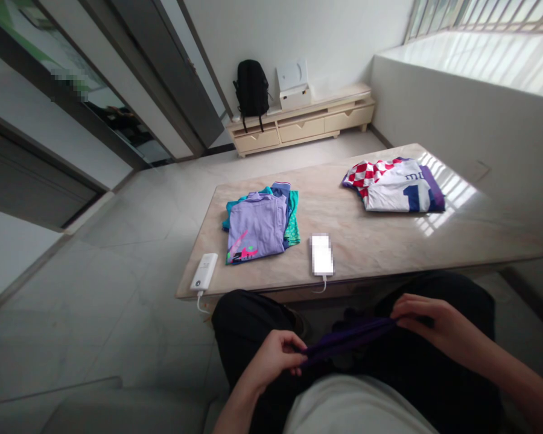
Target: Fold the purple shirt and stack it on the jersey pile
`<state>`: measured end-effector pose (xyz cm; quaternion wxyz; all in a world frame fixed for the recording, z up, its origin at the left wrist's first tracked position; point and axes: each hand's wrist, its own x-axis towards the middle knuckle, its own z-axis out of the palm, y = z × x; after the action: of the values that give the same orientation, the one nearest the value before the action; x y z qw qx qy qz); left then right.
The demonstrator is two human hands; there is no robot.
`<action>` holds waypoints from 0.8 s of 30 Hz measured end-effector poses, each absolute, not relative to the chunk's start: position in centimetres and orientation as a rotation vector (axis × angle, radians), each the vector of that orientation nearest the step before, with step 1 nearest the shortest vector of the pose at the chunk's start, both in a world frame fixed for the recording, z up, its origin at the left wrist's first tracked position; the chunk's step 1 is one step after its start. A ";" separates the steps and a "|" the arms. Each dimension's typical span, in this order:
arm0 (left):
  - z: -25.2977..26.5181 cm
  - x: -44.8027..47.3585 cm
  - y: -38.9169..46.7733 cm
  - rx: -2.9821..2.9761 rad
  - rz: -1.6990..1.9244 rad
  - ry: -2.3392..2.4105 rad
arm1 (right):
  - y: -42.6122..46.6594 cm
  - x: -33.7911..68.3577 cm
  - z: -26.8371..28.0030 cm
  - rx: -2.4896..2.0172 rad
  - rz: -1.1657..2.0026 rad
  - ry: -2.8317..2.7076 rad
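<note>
A dark purple garment (348,337) is stretched across my lap, below the table's near edge. My left hand (274,357) pinches its left end. The other end is gripped by my right hand (428,322). On the marble table (380,241), a folded stack topped by a lilac shirt (256,226) lies at the left. A folded white and purple jersey with red checks (396,184) lies at the far right.
A white power bank (203,272) sits at the table's near left corner, with a cable hanging off it. A phone (321,254) lies near the front edge. A low cabinet (301,123) with a black backpack (251,89) stands against the far wall.
</note>
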<state>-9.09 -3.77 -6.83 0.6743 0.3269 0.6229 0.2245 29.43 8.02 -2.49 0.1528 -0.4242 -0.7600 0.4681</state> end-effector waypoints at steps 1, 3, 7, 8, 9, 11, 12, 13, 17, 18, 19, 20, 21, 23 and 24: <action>-6.9 -9.1 -3.8 0.717 0.521 1.397 | 8.0 29.4 -2.5 -1.214 1.344 -2.179; -6.9 -9.0 -3.8 0.713 0.557 1.399 | 8.1 29.3 -2.6 -1.210 1.341 -2.175; -6.7 -8.9 -3.9 0.802 0.603 1.425 | 8.3 29.4 -2.8 -1.215 1.322 -2.163; -6.7 -8.8 -3.9 0.838 0.614 1.424 | 8.4 29.4 -2.8 -1.218 1.319 -2.161; -6.6 -8.7 -4.0 0.881 0.628 1.420 | 8.4 29.4 -2.8 -1.220 1.317 -2.163; -6.5 -8.4 -4.0 1.006 0.645 1.432 | 8.4 29.5 -2.9 -1.227 1.314 -2.170; -6.4 -8.2 -4.0 1.085 0.651 1.451 | 8.4 29.5 -2.9 -1.230 1.313 -2.174; -6.3 -8.1 -4.0 1.166 0.656 1.477 | 8.5 29.5 -2.9 -1.235 1.312 -2.177; -5.5 -7.8 -3.6 1.354 0.692 1.591 | 8.8 29.6 -2.8 -1.246 1.300 -2.171; -5.3 -7.8 -3.5 1.372 0.715 1.605 | 8.8 29.7 -2.7 -1.250 1.294 -2.169; -5.0 -7.9 -3.4 1.390 0.741 1.615 | 8.8 29.8 -2.6 -1.255 1.286 -2.167; -4.7 -7.9 -3.4 1.411 0.766 1.615 | 8.7 29.8 -2.4 -1.258 1.278 -2.166; -4.3 -8.1 -3.4 1.436 0.791 1.613 | 8.6 29.9 -2.3 -1.259 1.267 -2.162; -3.3 -8.4 -3.3 1.492 0.824 1.608 | 8.0 30.2 -1.9 -1.265 1.254 -2.142; -2.6 -8.7 -3.1 1.521 0.837 1.606 | 7.8 30.3 -1.5 -1.270 1.261 -2.119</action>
<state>-8.67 -3.13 -2.58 0.3786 0.5952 0.6286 0.3276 30.30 7.84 -1.50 0.1827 -0.4501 -0.7511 0.4470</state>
